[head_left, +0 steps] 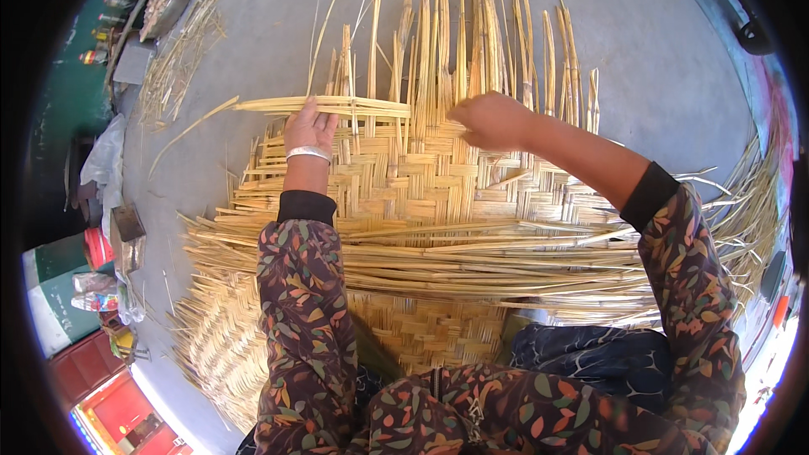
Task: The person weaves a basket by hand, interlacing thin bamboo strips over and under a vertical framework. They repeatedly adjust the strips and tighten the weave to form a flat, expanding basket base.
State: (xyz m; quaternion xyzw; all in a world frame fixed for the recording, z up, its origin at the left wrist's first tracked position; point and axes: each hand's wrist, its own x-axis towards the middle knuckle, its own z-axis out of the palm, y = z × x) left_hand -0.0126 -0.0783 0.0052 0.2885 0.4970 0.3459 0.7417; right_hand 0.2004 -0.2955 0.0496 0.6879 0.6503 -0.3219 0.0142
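A woven mat of flat yellow reed strips lies on the floor before me, its far edge ending in loose upright strips. My left hand, with a pale bangle at the wrist, is closed around a flat reed strip that lies crosswise over some of the upright ones. Its long tail reaches out to the left. To the right, my right hand is closed at the base of the tall upright strips. Its fingertips are turned away, so what they pinch is hidden.
A bundle of loose reeds lies across the mat between my arms. More reed scraps are strewn at the far left and right. A plastic bag, bottles and a basin stand along the left side.
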